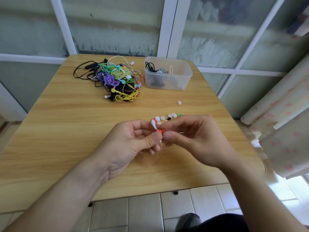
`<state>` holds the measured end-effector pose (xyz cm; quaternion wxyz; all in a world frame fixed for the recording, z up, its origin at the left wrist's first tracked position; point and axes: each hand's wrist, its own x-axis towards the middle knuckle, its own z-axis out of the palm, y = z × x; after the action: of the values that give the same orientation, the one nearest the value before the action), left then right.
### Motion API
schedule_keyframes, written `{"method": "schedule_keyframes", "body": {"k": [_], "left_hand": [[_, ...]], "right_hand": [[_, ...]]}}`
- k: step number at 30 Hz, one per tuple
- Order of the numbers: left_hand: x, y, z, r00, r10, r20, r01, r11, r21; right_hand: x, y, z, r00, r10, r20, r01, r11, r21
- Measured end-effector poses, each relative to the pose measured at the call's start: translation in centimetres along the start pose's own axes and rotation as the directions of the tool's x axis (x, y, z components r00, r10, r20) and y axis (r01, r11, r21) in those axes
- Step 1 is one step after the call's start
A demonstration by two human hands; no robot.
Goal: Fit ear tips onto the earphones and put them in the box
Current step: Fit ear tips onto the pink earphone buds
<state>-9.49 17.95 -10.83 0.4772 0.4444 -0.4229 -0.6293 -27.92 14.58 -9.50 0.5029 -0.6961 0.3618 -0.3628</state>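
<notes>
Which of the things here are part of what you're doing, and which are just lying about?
Part of the job:
left hand and right hand, both holding the red and white earphones
loose ear tips on the table
tangled earphone pile
clear plastic box, some earphones already inside

Just lying about:
patterned curtain

The table [70, 118] is showing pale wood grain; the earphone [154, 123] is showing red and white; the cable pile [115, 79] is mixing purple, green, yellow, red, black; the box [168, 77] is looking translucent; the curtain [284, 124] is showing pink marks on cream.
</notes>
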Motion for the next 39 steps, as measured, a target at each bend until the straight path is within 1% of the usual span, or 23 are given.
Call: {"method": "schedule_keyframes", "body": {"k": [2,3,4,5,6,7,9,11,13,17,21,22,23,24,26,27,28,30,32,39], "left_hand": [[0.0,0.0,0.2,1.0,0.003,-0.011,-0.003,1.0,-0.003],[0.1,0.1,0.3,1.0,0.008,-0.015,-0.008,1.0,-0.006],[0.0,0.2,0.3,1.0,0.013,-0.014,-0.013,1.0,-0.011],[0.0,0.2,0.3,1.0,0.018,-0.009,-0.018,1.0,-0.019],[-0.1,0.2,0.3,1.0,0.021,-0.001,-0.021,0.999,-0.028],[-0.1,0.2,0.3,1.0,0.022,0.006,-0.022,0.999,-0.04],[-0.1,0.2,0.3,1.0,0.021,0.015,-0.019,0.997,-0.077],[-0.1,0.3,0.4,1.0,0.016,0.013,-0.015,0.994,-0.105],[-0.1,0.5,0.5,1.0,0.012,0.005,-0.012,0.994,-0.104],[-0.2,0.6,0.6,1.0,0.003,-0.006,-0.004,0.995,-0.1],[-0.4,0.9,0.7,1.0,0.004,-0.025,-0.007,0.994,-0.109],[-0.4,0.9,0.7,1.0,0.004,-0.031,-0.008,0.993,-0.115],[-0.5,1.0,0.7,0.999,0.004,-0.035,-0.008,0.992,-0.123],[-0.5,1.0,0.7,0.999,0.003,-0.038,-0.008,0.991,-0.132],[-0.6,1.0,0.6,0.999,-0.003,-0.039,-0.002,0.99,-0.144],[-0.6,1.0,0.6,0.999,-0.008,-0.038,0.002,0.989,-0.147],[-0.6,1.0,0.5,0.999,-0.012,-0.037,0.006,0.989,-0.148],[-0.5,1.0,0.5,0.999,-0.017,-0.035,0.011,0.989,-0.147],[-0.5,1.0,0.5,0.999,-0.019,-0.032,0.014,0.99,-0.14],[-0.3,0.8,0.6,1.0,-0.012,-0.006,0.011,0.992,-0.127]], "right_hand": [[0.0,-0.1,-1.2,0.996,0.024,-0.082,-0.026,0.999,-0.029],[0.1,0.1,-2.0,0.988,0.021,-0.154,-0.037,0.994,-0.107],[0.1,0.4,-2.9,0.973,0.014,-0.229,-0.07,0.969,-0.236],[0.1,0.8,-3.9,0.957,0.007,-0.289,-0.122,0.916,-0.381],[0.0,1.1,-4.7,0.947,0.005,-0.32,-0.175,0.845,-0.505],[-0.1,1.3,-5.2,0.946,0.019,-0.324,-0.218,0.776,-0.592],[-0.3,1.5,-5.6,0.955,0.072,-0.288,-0.258,0.682,-0.684],[-0.4,1.6,-5.4,0.961,0.126,-0.248,-0.27,0.633,-0.726],[-0.2,1.6,-5.2,0.957,0.169,-0.236,-0.29,0.598,-0.747],[0.0,1.5,-5.3,0.928,0.232,-0.292,-0.372,0.537,-0.757],[-0.1,1.4,-5.2,0.919,0.26,-0.296,-0.392,0.518,-0.76],[-0.1,1.3,-5.2,0.923,0.236,-0.304,-0.385,0.535,-0.752],[-0.2,1.2,-5.1,0.93,0.19,-0.314,-0.364,0.58,-0.729],[-0.2,1.1,-4.9,0.934,0.136,-0.331,-0.335,0.656,-0.676],[-0.3,0.5,-4.0,0.926,0.071,-0.371,-0.254,0.844,-0.473],[-0.4,0.1,-3.3,0.927,0.08,-0.366,-0.215,0.914,-0.344],[-0.3,-0.2,-2.6,0.937,0.102,-0.334,-0.184,0.957,-0.223],[-0.3,-0.4,-1.4,0.96,0.117,-0.253,-0.131,0.991,-0.039],[-0.2,-0.4,-0.7,0.974,0.096,-0.207,-0.085,0.995,0.058],[-0.1,-0.3,0.2,0.982,0.017,-0.188,0.008,0.991,0.133]]}}
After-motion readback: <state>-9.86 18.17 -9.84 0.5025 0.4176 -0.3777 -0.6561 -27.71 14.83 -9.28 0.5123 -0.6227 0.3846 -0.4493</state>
